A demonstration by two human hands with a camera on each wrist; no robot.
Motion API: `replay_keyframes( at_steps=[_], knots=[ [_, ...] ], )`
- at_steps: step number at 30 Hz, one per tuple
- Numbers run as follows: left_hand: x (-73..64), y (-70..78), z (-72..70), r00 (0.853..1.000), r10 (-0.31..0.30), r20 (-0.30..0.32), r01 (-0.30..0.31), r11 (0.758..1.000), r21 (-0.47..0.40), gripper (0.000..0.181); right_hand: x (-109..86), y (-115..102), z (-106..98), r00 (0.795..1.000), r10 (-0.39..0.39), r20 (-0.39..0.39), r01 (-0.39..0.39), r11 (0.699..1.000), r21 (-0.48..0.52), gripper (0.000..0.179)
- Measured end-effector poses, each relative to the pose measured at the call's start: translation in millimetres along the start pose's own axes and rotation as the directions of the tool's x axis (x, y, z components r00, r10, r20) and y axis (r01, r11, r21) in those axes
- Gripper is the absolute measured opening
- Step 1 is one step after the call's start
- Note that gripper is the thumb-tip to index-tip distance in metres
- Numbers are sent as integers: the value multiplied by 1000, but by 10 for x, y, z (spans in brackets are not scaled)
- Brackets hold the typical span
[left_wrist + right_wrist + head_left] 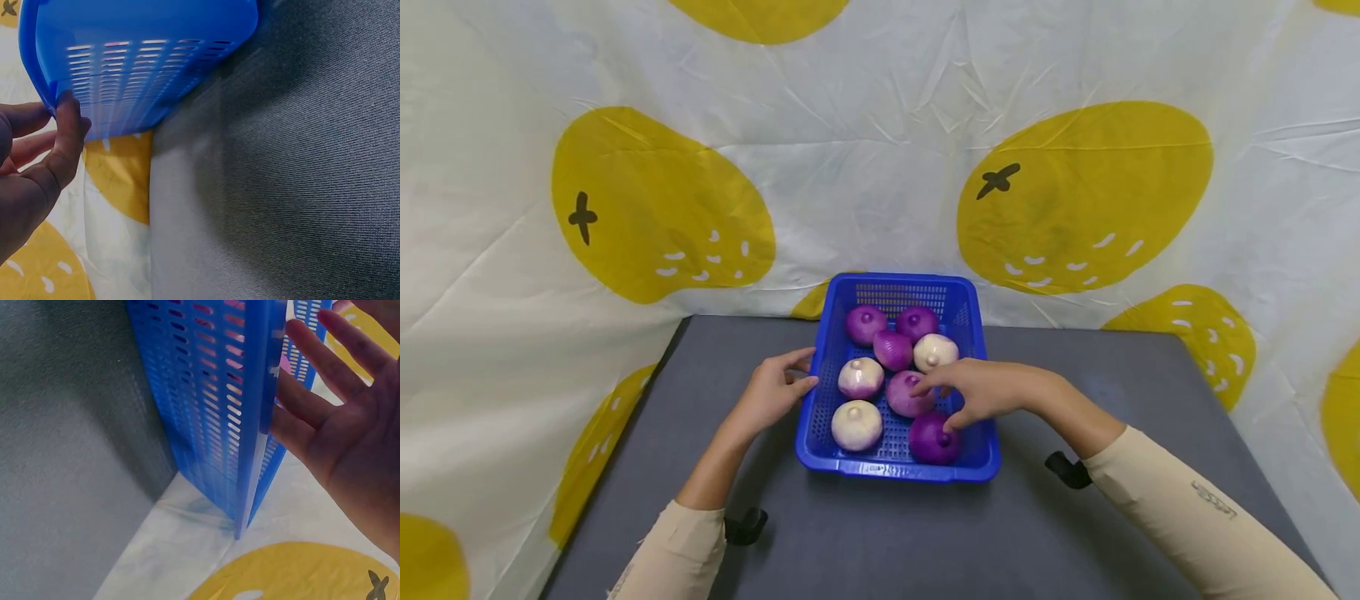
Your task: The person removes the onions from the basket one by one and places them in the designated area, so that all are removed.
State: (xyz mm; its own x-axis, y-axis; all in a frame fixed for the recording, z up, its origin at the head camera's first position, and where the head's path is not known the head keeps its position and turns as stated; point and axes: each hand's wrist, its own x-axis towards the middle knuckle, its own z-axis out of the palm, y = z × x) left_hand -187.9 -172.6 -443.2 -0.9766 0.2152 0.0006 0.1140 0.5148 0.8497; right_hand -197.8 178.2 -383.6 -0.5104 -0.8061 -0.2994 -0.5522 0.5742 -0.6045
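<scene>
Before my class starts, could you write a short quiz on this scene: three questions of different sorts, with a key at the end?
1. How many onions are in the basket?
2. True or false: the left hand touches the rim of the basket.
3. Where is the right hand?
A) Flat on the table
B) Over onions on the right side of the basket
C) Behind the basket

Key: 1. Eight. 2. True. 3. B.
</scene>
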Motion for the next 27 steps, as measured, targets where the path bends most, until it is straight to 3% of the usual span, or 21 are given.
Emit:
replay_keyframes(
  at_steps=[8,22,27],
  knots=[
    [3,5,20,1000,-16,-2,16,1000,-14,52,94,-2,32,995,0,104,2,1000,-24,56],
    [-5,-18,25,1000,-30,-4,29,999,-16,53,188,-5,206,986,75,148,-59,993,-104,57],
    [1,-29,23,1000,-28,-1,28,999,-17,53,210,8,250,985,64,160,-47,993,-108,59]
  ],
)
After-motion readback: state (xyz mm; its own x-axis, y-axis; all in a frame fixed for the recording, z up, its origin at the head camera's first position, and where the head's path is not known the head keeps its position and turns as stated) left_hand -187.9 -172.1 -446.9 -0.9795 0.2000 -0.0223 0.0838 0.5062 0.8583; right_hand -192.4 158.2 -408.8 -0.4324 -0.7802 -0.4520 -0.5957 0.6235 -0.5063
